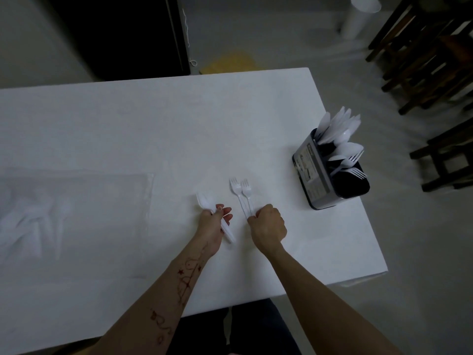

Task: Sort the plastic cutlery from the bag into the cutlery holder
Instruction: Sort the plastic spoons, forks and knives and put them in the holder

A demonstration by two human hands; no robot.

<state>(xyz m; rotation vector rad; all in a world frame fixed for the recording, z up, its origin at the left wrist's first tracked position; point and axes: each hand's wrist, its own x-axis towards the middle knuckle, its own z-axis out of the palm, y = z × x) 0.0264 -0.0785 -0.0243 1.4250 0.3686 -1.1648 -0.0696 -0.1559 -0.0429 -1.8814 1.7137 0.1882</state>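
Observation:
My right hand (268, 226) grips the handles of two white plastic forks (242, 192), tines pointing away from me, low over the white table (153, 129). To its left, my left hand (213, 224) holds white plastic spoons (204, 201), bowls pointing away and handles sticking out toward me. The cutlery holder (317, 175), metal with dark compartments, stands near the table's right edge with several white knives, spoons and forks upright in it. The clear plastic bag (64, 219) lies flat at the left with more white cutlery inside.
The table's right edge and near right corner (384, 267) are close to the holder. Dark wooden chairs (430, 60) stand on the floor at the right. A white cylinder (358, 16) stands on the floor behind the table.

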